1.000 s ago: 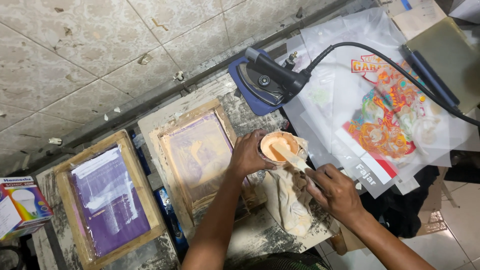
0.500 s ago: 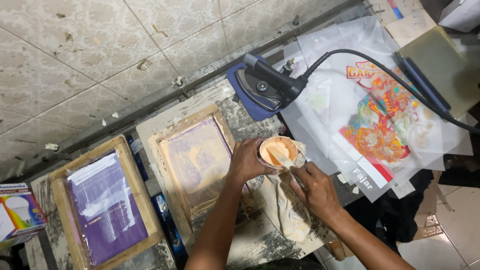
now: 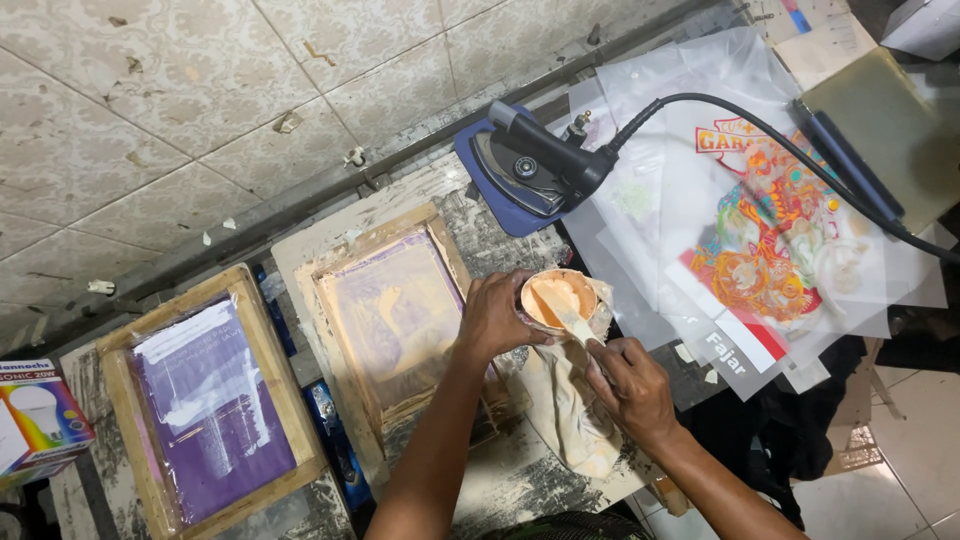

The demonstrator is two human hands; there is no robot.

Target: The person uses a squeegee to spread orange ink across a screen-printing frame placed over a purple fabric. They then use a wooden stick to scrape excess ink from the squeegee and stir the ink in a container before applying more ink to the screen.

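Note:
My left hand (image 3: pixel 492 318) grips a small round cup (image 3: pixel 556 298) of orange-cream paste, held over the worn work table (image 3: pixel 500 480). My right hand (image 3: pixel 628 385) holds a flat stick (image 3: pixel 568 318) whose tip is dipped in the paste. Just left of the cup lies a wooden screen-printing frame (image 3: pixel 385 318) with a purple mesh smeared with pale paste. A stained cloth (image 3: pixel 568 420) lies under my right hand.
A second wooden frame (image 3: pixel 205 400) with purple mesh lies at the left. A black clothes iron (image 3: pixel 535 165) rests on a blue pad, its cable running right over clear plastic sheets and a colourful print (image 3: pixel 775 245). A light-bulb box (image 3: pixel 35 415) sits far left.
The view has shifted a little. My hands stay at the cup, and the stick has moved within the paste.

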